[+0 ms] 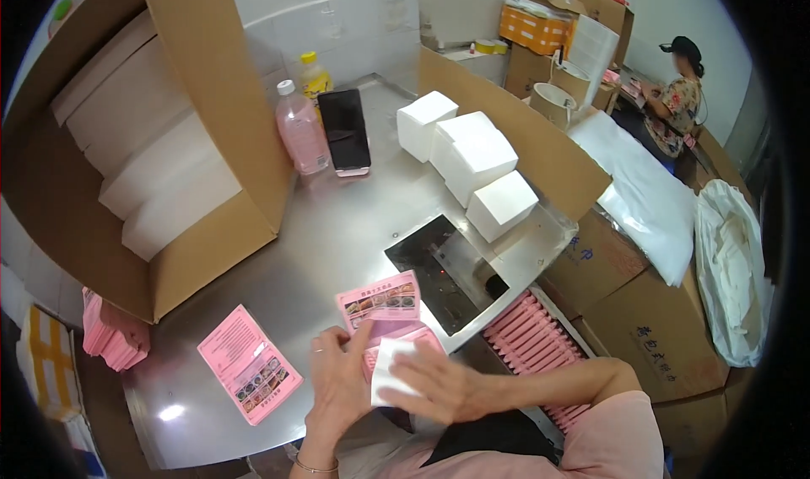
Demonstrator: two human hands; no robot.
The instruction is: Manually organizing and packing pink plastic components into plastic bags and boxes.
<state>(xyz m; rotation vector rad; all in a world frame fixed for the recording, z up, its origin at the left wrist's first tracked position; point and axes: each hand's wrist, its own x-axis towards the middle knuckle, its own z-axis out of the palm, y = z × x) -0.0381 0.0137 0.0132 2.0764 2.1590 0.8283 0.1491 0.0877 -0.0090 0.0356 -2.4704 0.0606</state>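
Observation:
My left hand (337,374) is closed around the near left edge of a pink printed tissue packet (380,300), its flap standing raised and facing me. A wad of folded white tissue (386,363) lies over the packet's near part. Against that tissue, slightly blurred, my right hand (439,384) presses with its fingers and appears to grip it. How far the tissue reaches inside the packet is hidden. Left of my hands lies a flat stack of pink printed packet sleeves (251,365) on the steel table (329,234).
An upright carton (215,91) on the left holds white tissue blocks (181,196). Further white stacks (474,154) stand behind a table cutout (447,272). A phone (344,131) leans near a pink bottle (301,133). Filled pink packets (540,336) sit right. A co-worker (671,108) sits far right.

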